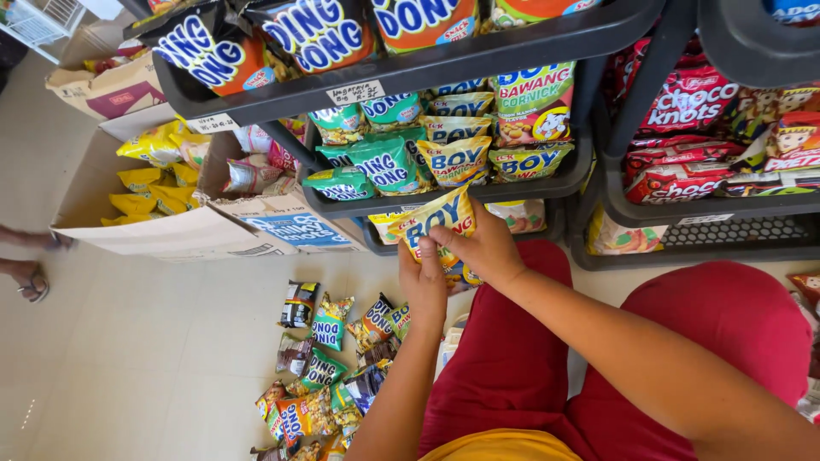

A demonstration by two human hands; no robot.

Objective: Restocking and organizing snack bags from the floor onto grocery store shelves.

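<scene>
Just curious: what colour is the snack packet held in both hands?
Yellow with blue lettering, the snack packet; the head view shows it best.

Dark plastic shelves [547,183] carry snack packets [457,158]; the pale tiled floor [154,341] bears scattered snack packets [329,320] and cardboard boxes [171,230].

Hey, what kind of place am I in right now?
Probably a small grocery or snack shop. Dark plastic shelves hold rows of snack packets, cardboard boxes of stock sit open on the floor, and both hands hold a yellow snack packet at a shelf.

Glossy plastic-film snack packet [434,224], seemingly matt plastic rack [478,53], rough brown cardboard box [162,232].
</scene>
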